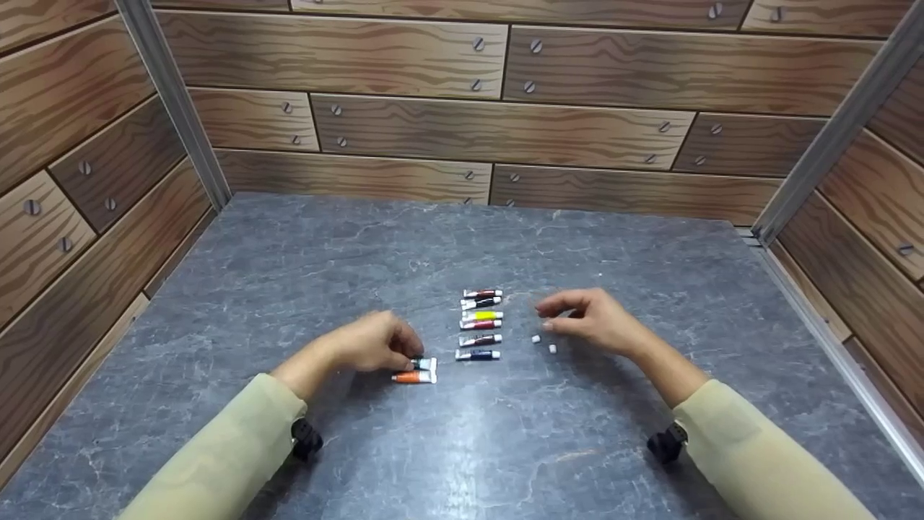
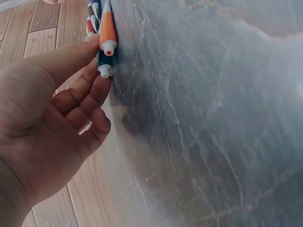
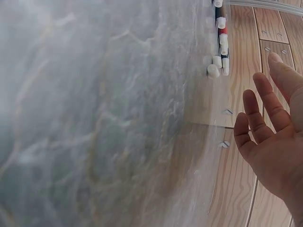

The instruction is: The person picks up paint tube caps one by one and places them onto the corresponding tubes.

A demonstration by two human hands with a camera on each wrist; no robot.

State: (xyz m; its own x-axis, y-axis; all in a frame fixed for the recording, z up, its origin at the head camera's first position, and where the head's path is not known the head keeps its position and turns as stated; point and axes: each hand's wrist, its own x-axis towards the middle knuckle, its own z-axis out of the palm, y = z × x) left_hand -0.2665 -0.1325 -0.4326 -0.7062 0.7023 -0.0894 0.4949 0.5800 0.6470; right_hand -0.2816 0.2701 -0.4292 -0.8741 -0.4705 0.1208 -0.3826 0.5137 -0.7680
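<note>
My left hand (image 1: 369,342) pinches a dark green paint tube (image 1: 426,364) between thumb and fingers, low over the table. Beside it lies an orange paint tube (image 1: 410,377). Both tubes show bare white nozzles in the left wrist view, on the green tube (image 2: 104,62) and the orange tube (image 2: 108,32). My right hand (image 1: 598,321) hovers with loosely bent fingers, holding nothing. Two small white caps, a left cap (image 1: 535,339) and a right cap (image 1: 553,349), lie on the table near its fingertips.
Several capped paint tubes lie in a column between the hands, among them a yellow tube (image 1: 482,315), a red tube (image 1: 481,325) and a dark blue tube (image 1: 479,355). Wood-patterned walls (image 1: 404,65) border the grey marbled table (image 1: 462,245) at the back and sides.
</note>
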